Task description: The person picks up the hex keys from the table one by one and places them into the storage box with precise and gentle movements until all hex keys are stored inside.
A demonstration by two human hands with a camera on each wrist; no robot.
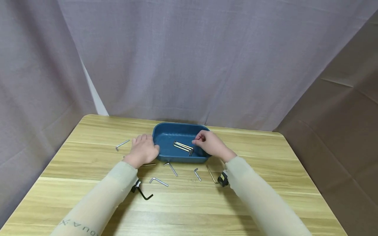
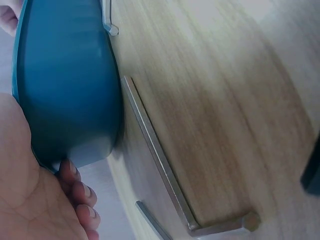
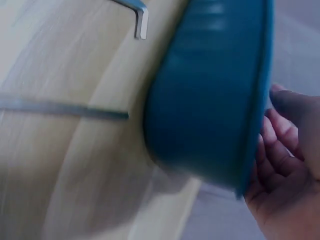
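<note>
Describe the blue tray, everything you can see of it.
The blue tray is a shallow rounded-rectangle dish, matte dark blue, plastic by the look, with sloped walls and a raised rim. It sits upright on the wooden table toward the far edge. A few silver hex keys lie inside on its floor. The left hand rests against its left end; the right hand is at its right rim, fingers curled over the inside.

A light wooden bench (image 1: pixel 265 196) stands before a wrinkled mauve-grey cloth backdrop (image 1: pixel 189 59); brown fabric (image 1: pixel 345 137) hangs at right.
</note>
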